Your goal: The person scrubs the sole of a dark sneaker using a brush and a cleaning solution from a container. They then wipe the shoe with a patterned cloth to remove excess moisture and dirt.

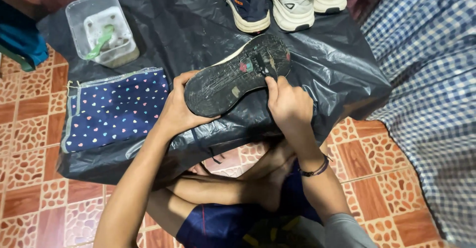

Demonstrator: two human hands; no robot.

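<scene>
From my feed I see 1 shoe (237,76) held sole-up over a black plastic sheet (198,25), and its upper is hidden from me entirely; only the dirty dark sole with small red and green patches shows. My left hand (177,110) is clamped on the shoe's heel end, thumb over the sole edge, fingers tucked underneath out of sight. My right hand (289,104) is closed on something dark and narrow pressed against the sole near the toe end; I cannot make out what that tool is, since the fingers cover most of it. At the top edge I count 3 more shoes, all cut off by the frame: 1 navy sneaker (246,2) with orange trim and 2 white sneakers (302,0) just beside it. There is 1 clear plastic tub (79,15) on the sheet's far left corner, with a smaller white container inside and 1 green-handled brush (100,41) lying in it; the contents are too murky to tell. 1 navy cloth (116,109) with small coloured hearts lies flat on the sheet near my left arm. A blue checked fabric (426,104) fills the right side, its extent cut off. On my right wrist sits 1 dark wristband (314,170). The floor is terracotta patterned tile (29,109)
</scene>
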